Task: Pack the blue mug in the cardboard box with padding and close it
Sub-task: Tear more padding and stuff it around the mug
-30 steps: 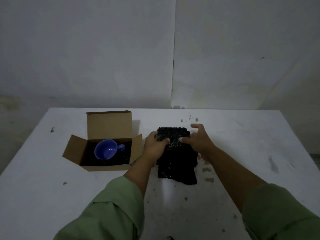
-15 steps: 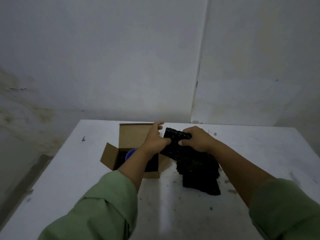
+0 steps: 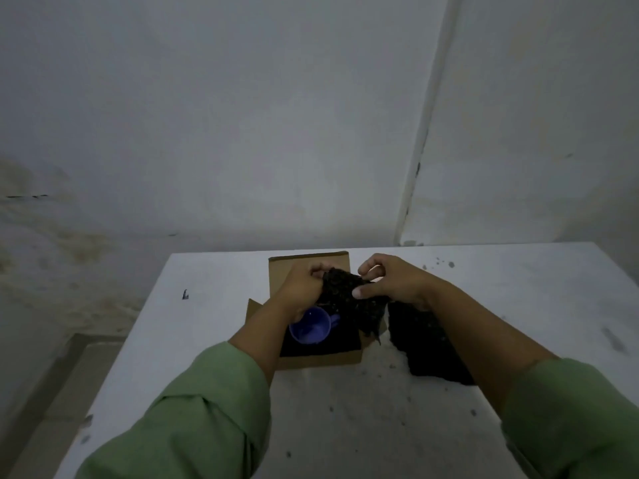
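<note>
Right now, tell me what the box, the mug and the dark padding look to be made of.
Cardboard box: plain brown card, matte, thin folded flaps.
Blue mug: smooth and faintly glossy, ceramic or plastic; the dim light leaves it open.
Black padding: limp, bumpy-textured sheet, possibly bubble wrap or foam, hanging from both hands.

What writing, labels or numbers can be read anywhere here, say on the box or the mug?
None: no readable text shows in this view.
cardboard box: its flaps and walls look plain brown, with no print.
blue mug: only its plain inside and handle show; its outside is hidden.
black padding, held by the left hand and right hand: no label.
table: only dark specks and smudges, not letters.
</note>
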